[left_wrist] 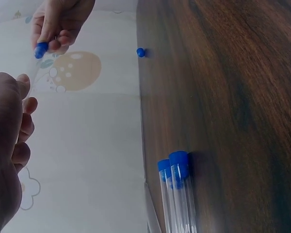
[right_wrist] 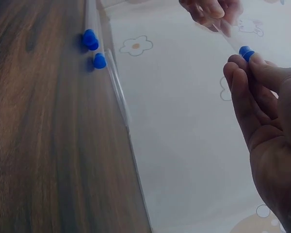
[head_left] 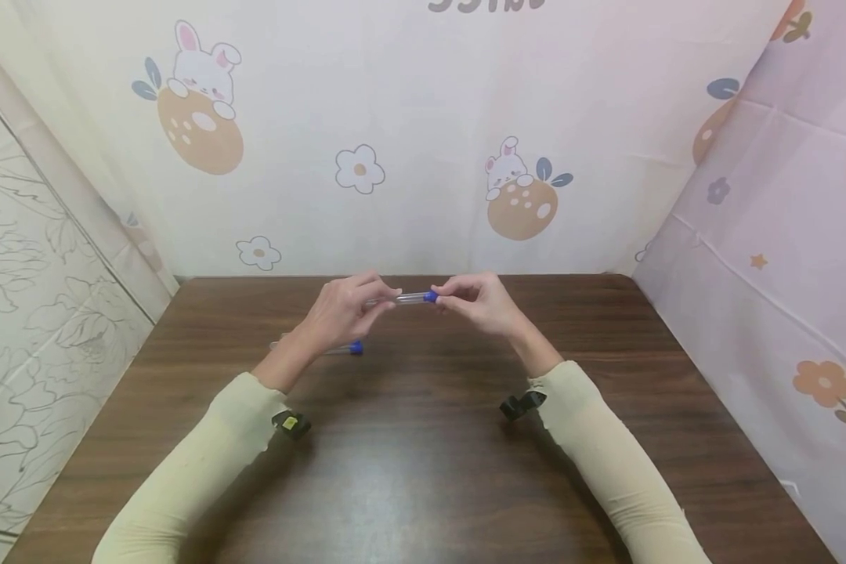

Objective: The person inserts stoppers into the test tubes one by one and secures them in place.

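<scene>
Held level above the far part of the table is a clear test tube (head_left: 410,298) with a blue cap (head_left: 431,296) at its right end. My left hand (head_left: 341,309) pinches the tube between thumb and fingers. From the other side, my right hand (head_left: 485,301) pinches the blue cap with thumb and fingertips; the right wrist view shows this cap (right_wrist: 246,52) at the tube's end. Part of the tube is hidden behind the left fingers. Several tubes with blue caps (left_wrist: 179,158) lie side by side on the table, partly covered by my left wrist in the head view.
A loose blue cap (left_wrist: 140,52) lies near the far edge of the brown wooden table (head_left: 409,439). Another clear tube (right_wrist: 117,87) shows along that edge in the right wrist view. A printed curtain (head_left: 423,157) hangs behind the table.
</scene>
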`<state>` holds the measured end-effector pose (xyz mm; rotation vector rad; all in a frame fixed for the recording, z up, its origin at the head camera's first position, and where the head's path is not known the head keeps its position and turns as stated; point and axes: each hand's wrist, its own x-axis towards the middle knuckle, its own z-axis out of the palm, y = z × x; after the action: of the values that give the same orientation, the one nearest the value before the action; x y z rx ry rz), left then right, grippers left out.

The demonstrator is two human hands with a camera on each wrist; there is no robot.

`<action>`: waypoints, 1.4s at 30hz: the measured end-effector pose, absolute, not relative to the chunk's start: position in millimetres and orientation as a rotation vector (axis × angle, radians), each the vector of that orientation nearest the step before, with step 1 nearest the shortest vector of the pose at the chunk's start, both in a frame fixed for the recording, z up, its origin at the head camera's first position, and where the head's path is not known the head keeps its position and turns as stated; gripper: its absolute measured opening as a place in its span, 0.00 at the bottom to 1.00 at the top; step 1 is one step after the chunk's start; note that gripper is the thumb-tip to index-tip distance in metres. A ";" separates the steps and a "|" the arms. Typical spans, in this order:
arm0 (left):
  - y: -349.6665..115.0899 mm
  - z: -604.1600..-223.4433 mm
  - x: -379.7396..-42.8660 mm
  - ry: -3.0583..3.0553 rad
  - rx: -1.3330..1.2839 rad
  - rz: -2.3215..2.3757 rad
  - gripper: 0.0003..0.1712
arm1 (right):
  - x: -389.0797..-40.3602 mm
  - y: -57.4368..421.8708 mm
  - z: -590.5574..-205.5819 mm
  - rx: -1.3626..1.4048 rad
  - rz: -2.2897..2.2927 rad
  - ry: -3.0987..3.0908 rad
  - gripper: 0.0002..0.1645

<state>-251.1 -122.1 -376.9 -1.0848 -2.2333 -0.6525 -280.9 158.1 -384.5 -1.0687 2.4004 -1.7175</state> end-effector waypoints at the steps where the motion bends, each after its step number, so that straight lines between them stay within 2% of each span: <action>1: -122.0 -377.2 -251.4 -2.232 -1.080 -0.654 0.07 | -280.7 158.5 -383.9 -1.067 -1.731 2.394 0.12; 12: -125.0 -379.7 -254.5 -2.208 -1.067 -0.634 0.07 | -282.7 159.5 -387.2 -1.050 -1.825 2.338 0.13; 23: -126.2 -381.0 -252.8 -2.210 -1.063 -0.586 0.07 | -278.7 157.7 -388.3 -0.842 -1.831 2.391 0.13; 42: -124.1 -385.8 -256.4 -2.219 -1.060 -0.568 0.06 | -279.9 151.5 -391.4 -0.863 -1.749 2.421 0.08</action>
<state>-256.4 -124.1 -385.8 -1.0597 -2.2185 -0.5683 -279.9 151.5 -391.4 -0.8629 2.4205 -1.7488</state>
